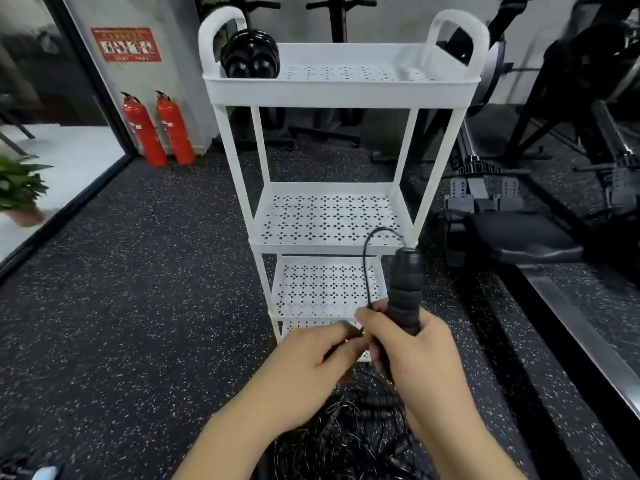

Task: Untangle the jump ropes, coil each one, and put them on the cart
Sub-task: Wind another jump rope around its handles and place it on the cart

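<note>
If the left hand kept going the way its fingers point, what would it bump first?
The left hand, pinching the cord, would most likely bump the right hand, which grips the jump rope handle, close beside it.

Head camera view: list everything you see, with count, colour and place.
white perforated metal cart: one, white, centre
coiled black jump rope: one, black, cart's top tier, left
black foam rope handle: one, black, held upright, lower centre
tangled black rope pile: one, black, floor, bottom centre
red cylindrical fire extinguishers: two, red, left wall
green potted plant: one, green, left edge
left grip: pinches thin black cord
right grip: holds that handle
</note>
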Tool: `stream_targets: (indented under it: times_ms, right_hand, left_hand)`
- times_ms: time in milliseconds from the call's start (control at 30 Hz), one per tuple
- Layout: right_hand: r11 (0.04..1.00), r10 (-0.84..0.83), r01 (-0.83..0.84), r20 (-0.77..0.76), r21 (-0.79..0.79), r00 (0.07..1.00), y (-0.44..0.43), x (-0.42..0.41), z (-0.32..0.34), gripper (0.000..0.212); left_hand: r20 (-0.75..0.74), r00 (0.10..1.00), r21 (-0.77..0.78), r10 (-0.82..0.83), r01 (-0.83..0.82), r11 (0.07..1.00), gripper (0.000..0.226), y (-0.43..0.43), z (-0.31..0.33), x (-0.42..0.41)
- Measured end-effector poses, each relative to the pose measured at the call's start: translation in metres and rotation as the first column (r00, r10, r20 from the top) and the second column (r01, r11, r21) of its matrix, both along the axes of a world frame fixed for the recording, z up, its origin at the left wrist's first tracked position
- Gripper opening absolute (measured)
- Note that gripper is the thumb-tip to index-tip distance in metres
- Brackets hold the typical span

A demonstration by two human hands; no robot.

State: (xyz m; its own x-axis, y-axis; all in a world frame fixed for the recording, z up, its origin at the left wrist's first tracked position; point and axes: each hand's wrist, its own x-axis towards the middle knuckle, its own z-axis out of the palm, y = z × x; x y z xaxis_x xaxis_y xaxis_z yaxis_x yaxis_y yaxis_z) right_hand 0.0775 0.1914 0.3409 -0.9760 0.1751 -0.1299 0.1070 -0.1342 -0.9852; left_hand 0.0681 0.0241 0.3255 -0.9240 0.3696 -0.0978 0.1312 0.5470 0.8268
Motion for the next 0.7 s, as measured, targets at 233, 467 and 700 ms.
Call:
stream_targets:
  times_ms: [233,467,700]
  right_hand:
    - [0.872,-0.262,0.192,-0.098,-0.451,0.96,0.033,0.004,0.038,0.012]
    - [0.964,0.042,-0.028,0.047,-0.264,0.998,-0.004,0.01,0.015,0.023]
    - [0.996,-0.021,0.019,-0.019,-0.086,1.0,-0.01,0.013,0.018,0.008]
  left_hand:
    - [0.039,0.998,0.125,0.057,-0.061,0.99,0.02,-0.018,0.004,-0.002]
    - [-0.187,0.971,0.215,0.149,-0.107,0.971,0.022,-0.01,0.029,-0.001]
    - [-0.109,0.992,0.094,0.065,-0.055,0.994,0.02,-0.012,0.018,0.004]
